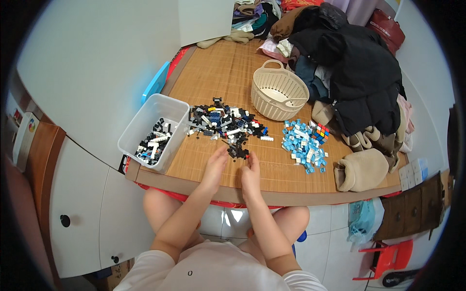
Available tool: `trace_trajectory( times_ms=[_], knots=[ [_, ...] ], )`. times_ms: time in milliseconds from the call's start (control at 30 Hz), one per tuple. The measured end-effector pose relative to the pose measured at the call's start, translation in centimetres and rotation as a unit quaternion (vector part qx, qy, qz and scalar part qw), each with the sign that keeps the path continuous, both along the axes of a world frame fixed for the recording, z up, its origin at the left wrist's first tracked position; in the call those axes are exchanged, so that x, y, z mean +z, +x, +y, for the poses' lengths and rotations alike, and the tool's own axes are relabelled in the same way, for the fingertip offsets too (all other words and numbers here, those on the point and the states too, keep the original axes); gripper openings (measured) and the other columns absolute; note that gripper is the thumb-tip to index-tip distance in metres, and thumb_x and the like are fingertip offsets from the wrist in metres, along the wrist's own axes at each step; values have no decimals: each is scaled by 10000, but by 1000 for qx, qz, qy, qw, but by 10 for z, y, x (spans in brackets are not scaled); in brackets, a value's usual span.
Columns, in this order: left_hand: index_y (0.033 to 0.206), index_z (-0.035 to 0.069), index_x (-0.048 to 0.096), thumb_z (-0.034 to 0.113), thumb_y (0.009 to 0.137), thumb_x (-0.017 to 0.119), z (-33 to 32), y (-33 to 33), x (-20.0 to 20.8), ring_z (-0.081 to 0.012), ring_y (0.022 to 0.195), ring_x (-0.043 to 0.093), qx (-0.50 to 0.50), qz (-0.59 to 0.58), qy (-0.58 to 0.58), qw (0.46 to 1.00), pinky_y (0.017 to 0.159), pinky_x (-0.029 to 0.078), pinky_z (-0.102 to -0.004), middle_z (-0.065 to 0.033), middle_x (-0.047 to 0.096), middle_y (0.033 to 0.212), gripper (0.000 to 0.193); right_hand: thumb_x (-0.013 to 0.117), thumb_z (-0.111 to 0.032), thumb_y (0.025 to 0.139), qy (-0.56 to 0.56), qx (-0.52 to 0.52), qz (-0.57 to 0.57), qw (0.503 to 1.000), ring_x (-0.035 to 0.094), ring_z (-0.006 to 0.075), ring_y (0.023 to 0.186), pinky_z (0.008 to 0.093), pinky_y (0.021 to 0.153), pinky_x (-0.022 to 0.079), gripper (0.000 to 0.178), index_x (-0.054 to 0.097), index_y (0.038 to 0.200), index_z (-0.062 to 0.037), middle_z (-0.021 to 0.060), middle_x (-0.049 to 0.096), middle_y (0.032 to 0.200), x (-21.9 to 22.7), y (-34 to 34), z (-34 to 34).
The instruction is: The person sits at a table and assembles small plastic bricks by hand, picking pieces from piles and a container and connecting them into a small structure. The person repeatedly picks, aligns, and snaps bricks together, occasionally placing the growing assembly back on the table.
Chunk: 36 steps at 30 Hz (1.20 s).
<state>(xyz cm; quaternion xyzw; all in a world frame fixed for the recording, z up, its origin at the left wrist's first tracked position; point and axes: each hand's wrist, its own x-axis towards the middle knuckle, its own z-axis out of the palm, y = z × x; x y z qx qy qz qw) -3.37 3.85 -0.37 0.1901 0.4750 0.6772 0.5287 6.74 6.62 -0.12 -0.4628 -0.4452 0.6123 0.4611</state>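
My left hand (216, 166) and my right hand (251, 175) rest low over the mat, one on each side of a small heap of black toy building bricks (237, 151). Both sets of fingers are stretched out and appear to hold nothing; the fingertips are at the heap's edges. Just beyond spreads a larger pile of mixed bricks (225, 121), mostly black, grey and white with some blue and red. To the left stands a clear plastic box (180, 112) with more bricks (154, 143) in it.
A beige basket (279, 80) stands behind the piles. Right of my hands lie light-blue and white square pieces (303, 145) and a colourful puzzle cube (320, 133). Piled clothes (361, 72) cover the far right. A blue lid (156, 82) leans behind the box.
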Motion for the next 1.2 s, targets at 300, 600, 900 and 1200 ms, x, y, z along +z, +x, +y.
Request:
trace_trajectory(
  times_ms=[300, 600, 900, 1200],
  knots=[
    [1347, -34, 280, 27, 863, 371, 1, 21, -2, -216, 1286, 303, -4, -67, 43, 997, 1050, 244, -317, -170, 303, 1390, 497, 371, 65, 785, -5, 42, 30, 999, 339, 239, 1255, 313, 1030, 278, 585, 244, 1355, 29, 177, 347, 1353, -2, -16, -14],
    [1347, -19, 289, 53, 881, 358, -11, 31, -13, -216, 1300, 282, 10, -90, 72, 993, 1064, 220, -315, -157, 300, 1396, 477, 311, 100, 796, 1, 20, 92, 996, 272, 251, 1299, 313, 1065, 228, 594, 211, 1373, -1, 170, 282, 1388, -15, -16, -26],
    [1339, -39, 284, 66, 887, 405, -21, 35, -5, -211, 1291, 300, 38, -118, 88, 988, 1071, 222, -311, -159, 309, 1387, 479, 313, 121, 769, 11, 10, 118, 993, 258, 237, 1311, 319, 1075, 221, 622, 211, 1372, 4, 168, 253, 1407, -16, -17, -38],
    [1325, -36, 312, 76, 886, 408, -24, 35, -4, -199, 1270, 331, 45, -109, 85, 989, 1060, 240, -301, -153, 344, 1361, 463, 322, 114, 779, 6, -6, 127, 992, 322, 230, 1272, 314, 1053, 263, 572, 280, 1342, 19, 163, 321, 1369, -6, -18, -43]
  ],
)
